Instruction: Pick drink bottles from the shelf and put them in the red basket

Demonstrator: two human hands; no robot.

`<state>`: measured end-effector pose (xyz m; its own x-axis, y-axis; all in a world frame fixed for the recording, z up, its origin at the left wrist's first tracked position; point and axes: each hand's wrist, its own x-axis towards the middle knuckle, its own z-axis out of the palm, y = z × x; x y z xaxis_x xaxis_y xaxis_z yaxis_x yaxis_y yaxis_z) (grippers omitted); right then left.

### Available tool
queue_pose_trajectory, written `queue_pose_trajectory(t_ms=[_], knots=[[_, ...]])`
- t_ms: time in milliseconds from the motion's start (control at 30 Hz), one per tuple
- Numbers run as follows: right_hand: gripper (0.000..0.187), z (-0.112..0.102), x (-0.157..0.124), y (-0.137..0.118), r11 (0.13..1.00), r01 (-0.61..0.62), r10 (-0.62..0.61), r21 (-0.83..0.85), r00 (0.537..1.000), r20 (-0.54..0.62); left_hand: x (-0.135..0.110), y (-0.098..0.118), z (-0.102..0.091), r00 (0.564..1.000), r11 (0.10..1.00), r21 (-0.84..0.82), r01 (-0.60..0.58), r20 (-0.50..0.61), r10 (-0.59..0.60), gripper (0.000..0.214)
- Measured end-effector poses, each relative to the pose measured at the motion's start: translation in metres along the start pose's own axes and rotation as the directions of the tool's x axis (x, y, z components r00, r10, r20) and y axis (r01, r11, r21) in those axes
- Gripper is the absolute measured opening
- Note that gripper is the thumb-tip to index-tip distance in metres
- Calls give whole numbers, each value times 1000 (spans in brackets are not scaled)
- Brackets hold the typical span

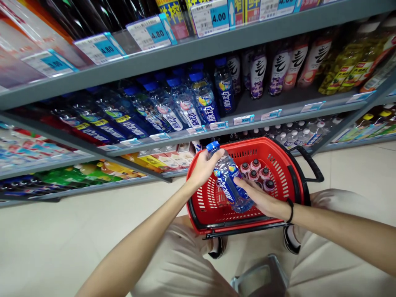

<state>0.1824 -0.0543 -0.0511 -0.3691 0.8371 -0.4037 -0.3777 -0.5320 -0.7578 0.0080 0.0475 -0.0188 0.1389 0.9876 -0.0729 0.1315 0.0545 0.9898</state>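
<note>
A clear drink bottle [230,181] with a blue cap and blue label is tilted above the red shopping basket [213,218]. My left hand [206,165] grips it near the neck, just below the cap. Against its lower side rests my right hand [258,196], fingers along the label; part of that hand's grip is hidden behind the bottle. Inside the basket, on the right, stand several small pink bottles [254,175] with dark caps. The basket sits between my legs, in front of the shelf.
Blue-capped bottles [173,103] line the middle shelf, with purple-labelled bottles [258,76] farther right. Price tags run along the shelf edge [185,43]. The basket's black handle [309,165] sticks out to the right. A grey stool [261,278] stands below, between my legs.
</note>
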Motion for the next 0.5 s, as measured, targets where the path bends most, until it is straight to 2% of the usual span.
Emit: queue_pose_trajectory(t_ms=[167, 233, 333, 433, 500], knots=[[56, -2, 1, -1, 999, 0, -2, 36, 999, 47, -5, 6, -2, 997, 997, -62, -48, 61, 52, 45], [62, -3, 1, -5, 996, -66, 60, 55, 993, 102, -10, 10, -3, 988, 989, -123, -78, 126, 93, 48], [75, -4, -3, -11, 980, -188, 169, 62, 959, 228, -16, 17, -3, 970, 975, -212, -73, 213, 119, 50], [80, -3, -5, -15, 976, -212, 192, 41, 939, 287, -18, 21, -1, 973, 970, -233, -74, 198, 122, 49], [78, -2, -2, -14, 981, -193, 180, 30, 953, 244, -19, 20, 1, 976, 971, -221, -93, 172, 132, 47]])
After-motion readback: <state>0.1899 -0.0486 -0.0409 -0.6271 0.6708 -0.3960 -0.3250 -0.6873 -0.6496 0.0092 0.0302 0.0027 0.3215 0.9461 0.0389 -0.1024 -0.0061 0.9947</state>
